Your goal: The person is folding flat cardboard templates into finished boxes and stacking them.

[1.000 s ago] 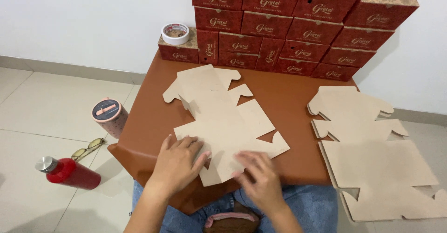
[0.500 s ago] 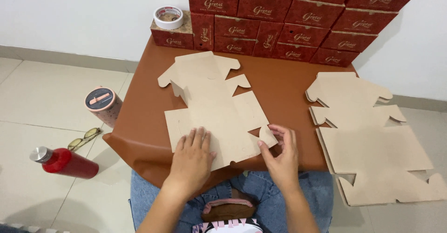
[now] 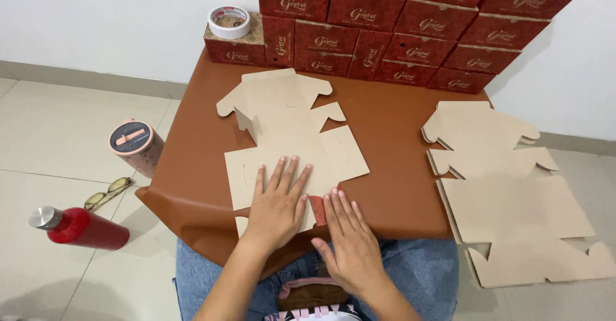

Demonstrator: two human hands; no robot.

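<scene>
Both hands lie flat with fingers spread, gripping nothing: the left hand (image 3: 277, 200) presses the die-cut cardboard blank (image 3: 292, 147) on the brown worktop (image 3: 398, 167), the right hand (image 3: 350, 234) covering its near edge. Farther off lie more blanks (image 3: 507, 186), then stacked red boxes (image 3: 385, 19) and a tape roll (image 3: 229, 22).

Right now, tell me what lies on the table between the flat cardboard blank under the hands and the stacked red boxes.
In the head view, another flat cardboard cutout lies there, overlapping the cardboard blank and reaching almost to the red boxes; beside it, only bare brown table.
</scene>
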